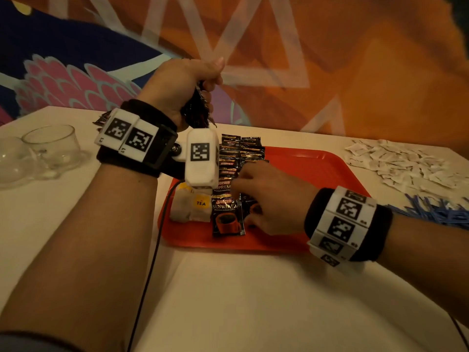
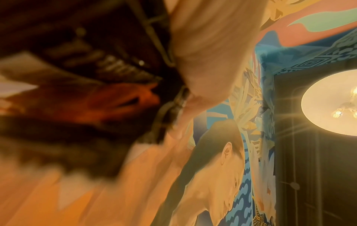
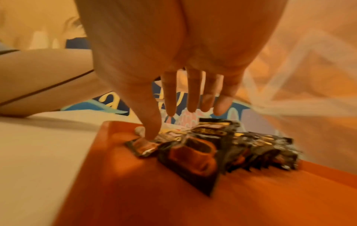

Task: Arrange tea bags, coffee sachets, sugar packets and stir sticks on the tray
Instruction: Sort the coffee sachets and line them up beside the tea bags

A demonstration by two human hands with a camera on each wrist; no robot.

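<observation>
Our left hand (image 1: 185,85), upper centre, clutches a bundle of coffee sachets (image 1: 196,110). Our right hand (image 1: 269,196), fingers spread, presses the overlapped row of sachets (image 1: 228,174) on the tray (image 1: 317,168). A careless nudge could scatter that row.

Red tray (image 1: 317,168); black coffee sachets (image 1: 228,217) w/ gold lettering, orange cup pic. White tea bags (image 1: 190,207) w/ yellow tags. White sugar packets (image 1: 406,163), blue stir sticks (image 1: 436,209), white table (image 1: 228,301).

White table (image 1: 228,288) bears red tray (image 1: 317,163); 2 glass cups (image 1: 52,146); sugar packets (image 1: 406,163); blue stir sticks (image 1: 436,209).
</observation>
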